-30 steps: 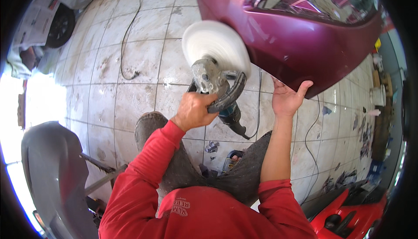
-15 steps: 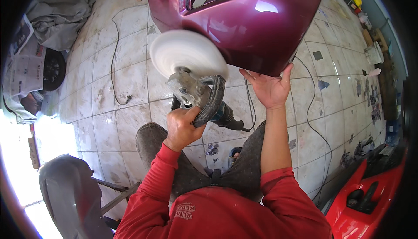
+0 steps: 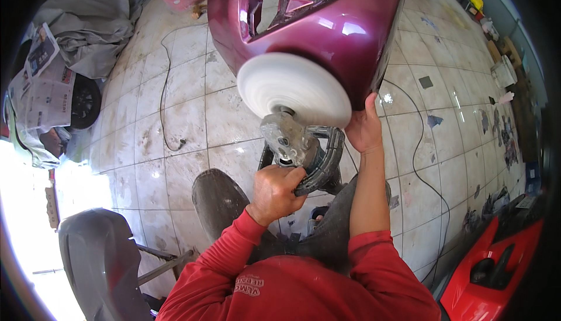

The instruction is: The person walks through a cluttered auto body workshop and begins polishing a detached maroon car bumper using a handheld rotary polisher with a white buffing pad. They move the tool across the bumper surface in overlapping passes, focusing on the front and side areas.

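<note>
currently mid-polish, judging by the setup. left hand [image 3: 277, 191] clenched round the loop handle of the polisher [image 3: 304, 148], its white wool pad [image 3: 294, 89] pressed against the lower edge of the maroon body panel [image 3: 327, 26]. right hand [image 3: 364, 129] grips the panel's bottom edge just beside the pad, steadying it. gloss already shows on the upper curve; can't tell how much of the underside is done. cord [image 3: 166, 87] trails on the tiled floor [image 3: 181, 122].

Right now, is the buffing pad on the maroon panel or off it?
On it, by the look: the white pad overlaps the maroon panel with no visible gap. Left hand grips the polisher; right hand steadies the panel edge.
</note>
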`<state>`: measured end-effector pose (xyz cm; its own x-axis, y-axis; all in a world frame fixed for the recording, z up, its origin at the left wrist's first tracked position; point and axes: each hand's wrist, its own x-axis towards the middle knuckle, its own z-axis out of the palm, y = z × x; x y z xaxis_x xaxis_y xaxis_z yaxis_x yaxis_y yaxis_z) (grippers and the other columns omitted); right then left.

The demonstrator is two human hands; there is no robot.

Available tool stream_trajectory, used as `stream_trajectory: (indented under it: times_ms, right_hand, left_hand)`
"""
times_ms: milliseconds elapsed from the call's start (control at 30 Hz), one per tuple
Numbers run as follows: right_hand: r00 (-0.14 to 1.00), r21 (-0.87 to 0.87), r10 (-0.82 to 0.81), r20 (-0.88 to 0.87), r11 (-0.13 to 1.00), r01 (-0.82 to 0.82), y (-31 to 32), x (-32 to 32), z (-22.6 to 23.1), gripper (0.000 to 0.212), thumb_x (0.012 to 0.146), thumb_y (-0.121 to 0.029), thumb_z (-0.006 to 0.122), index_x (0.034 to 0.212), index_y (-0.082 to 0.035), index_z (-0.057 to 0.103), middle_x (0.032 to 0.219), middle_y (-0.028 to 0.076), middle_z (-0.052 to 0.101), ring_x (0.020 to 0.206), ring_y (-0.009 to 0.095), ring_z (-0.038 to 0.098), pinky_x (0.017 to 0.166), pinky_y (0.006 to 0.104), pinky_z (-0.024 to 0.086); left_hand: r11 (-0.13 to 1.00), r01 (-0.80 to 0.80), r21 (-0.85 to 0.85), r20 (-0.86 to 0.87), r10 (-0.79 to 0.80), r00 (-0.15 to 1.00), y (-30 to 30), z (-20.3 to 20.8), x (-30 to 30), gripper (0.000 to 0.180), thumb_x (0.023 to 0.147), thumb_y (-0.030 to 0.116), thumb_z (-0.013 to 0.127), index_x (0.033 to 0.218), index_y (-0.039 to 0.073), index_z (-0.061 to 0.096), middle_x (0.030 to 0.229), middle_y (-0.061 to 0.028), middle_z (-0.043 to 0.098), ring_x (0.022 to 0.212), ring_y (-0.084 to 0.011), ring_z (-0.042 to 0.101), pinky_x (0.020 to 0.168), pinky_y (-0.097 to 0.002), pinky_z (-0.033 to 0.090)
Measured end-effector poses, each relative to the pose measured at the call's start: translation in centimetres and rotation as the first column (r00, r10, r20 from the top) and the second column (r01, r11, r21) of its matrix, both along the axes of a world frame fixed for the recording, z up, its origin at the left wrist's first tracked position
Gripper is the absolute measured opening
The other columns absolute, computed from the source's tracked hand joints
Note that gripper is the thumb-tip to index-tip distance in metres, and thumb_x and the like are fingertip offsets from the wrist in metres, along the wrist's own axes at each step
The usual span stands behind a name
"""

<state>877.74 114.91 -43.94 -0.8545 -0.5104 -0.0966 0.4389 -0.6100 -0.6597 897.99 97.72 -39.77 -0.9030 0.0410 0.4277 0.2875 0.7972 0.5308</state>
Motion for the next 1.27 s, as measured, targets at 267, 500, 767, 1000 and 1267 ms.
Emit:
stream_trajectory:
  times_ms: [267,500,767,1000,1267]
  right_hand:
    - [0.990,-0.240,0.107,-0.095,0.962,-0.127,0.2,-0.8,-0.8,0.074,0.107,-0.066,0.027,0.156,-0.013,0.043,0.149,0.012,0.058,0.130,0.033,0.061,0.117,0.0493,0.037]
    - [0.999,-0.214,0.039,-0.036,0.976,-0.046,-1.5,-0.8,-0.9,0.071,0.108,-0.064,0.025,0.154,-0.014,0.046,0.150,0.013,0.057,0.128,0.034,0.062,0.114,0.0505,0.043]
    - [0.997,-0.240,0.031,-0.067,0.970,-0.046,-0.9,-1.4,-2.2,0.075,0.106,-0.066,0.027,0.154,-0.012,0.045,0.145,0.014,0.062,0.128,0.034,0.063,0.112,0.0492,0.047]
    - [0.993,-0.159,0.044,-0.111,0.985,-0.061,-1.6,-1.7,-2.6,0.078,0.104,-0.069,0.031,0.154,-0.010,0.044,0.144,0.011,0.063,0.129,0.030,0.063,0.112,0.0477,0.048]
    - [0.995,-0.156,0.040,-0.095,0.986,-0.054,-2.4,-1.4,-2.6,0.073,0.103,-0.067,0.038,0.157,-0.018,0.042,0.152,0.007,0.055,0.141,0.022,0.051,0.120,0.0441,0.038]
  left_hand:
    - [0.959,-0.260,0.110,0.080,0.252,0.964,-1.2,-2.3,0.1,0.022,0.072,0.014,0.079,0.089,0.005,0.069,0.066,-0.0163,0.064,0.060,-0.0370,0.066,0.055,-0.0443,0.051]
    - [0.933,-0.337,0.122,0.142,0.320,0.937,-3.2,-2.9,0.4,0.024,0.073,0.015,0.079,0.093,0.004,0.072,0.064,-0.0165,0.064,0.060,-0.0378,0.066,0.054,-0.0443,0.051]
    - [0.997,-0.080,0.001,0.098,0.079,0.992,-2.3,2.5,-0.1,0.028,0.070,0.015,0.081,0.095,0.006,0.072,0.064,-0.0146,0.063,0.059,-0.0362,0.065,0.055,-0.0444,0.051]
    - [0.987,-0.096,-0.127,0.172,0.117,0.978,-4.6,6.5,-1.0,0.026,0.072,0.015,0.080,0.095,0.007,0.072,0.062,-0.0161,0.063,0.059,-0.0364,0.067,0.054,-0.0449,0.052]
    - [0.938,0.109,-0.328,0.245,-0.027,0.969,-2.6,13.3,-2.5,0.022,0.071,0.017,0.081,0.088,0.008,0.070,0.064,-0.0147,0.063,0.059,-0.0370,0.064,0.056,-0.0453,0.050]
